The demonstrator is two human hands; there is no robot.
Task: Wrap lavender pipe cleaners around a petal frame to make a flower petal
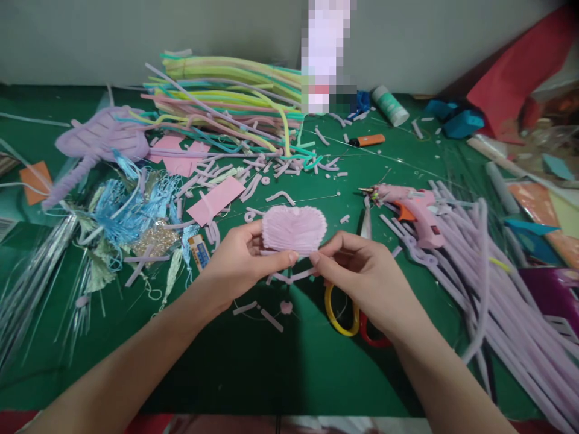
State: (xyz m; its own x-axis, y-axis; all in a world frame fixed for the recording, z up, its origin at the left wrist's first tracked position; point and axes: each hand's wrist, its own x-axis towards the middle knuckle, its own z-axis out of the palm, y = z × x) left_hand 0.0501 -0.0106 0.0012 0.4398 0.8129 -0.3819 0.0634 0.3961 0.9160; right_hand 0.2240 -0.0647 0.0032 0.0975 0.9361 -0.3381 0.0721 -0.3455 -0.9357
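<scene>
Both hands hold a pink heart-shaped piece (pixel 294 229) made of fuzzy pipe cleaners, lifted a little above the green table (pixel 271 361). My left hand (pixel 239 262) pinches its lower left edge between thumb and fingers. My right hand (pixel 362 271) pinches its lower right edge, where a lilac pipe-cleaner end (pixel 294 277) trails off below. Under my right hand lie scissors with a yellow handle ring (pixel 337 313) and a red one.
A pink glue gun (pixel 414 211) lies right of the heart. Long lilac pipe cleaners (pixel 497 301) cover the right side. A stack of coloured pipe cleaners (pixel 230 90) sits at the back. Cut scraps, pink paper (pixel 215 200), blue tassels (pixel 126 211) and a lilac wing shape (pixel 102 141) fill the left.
</scene>
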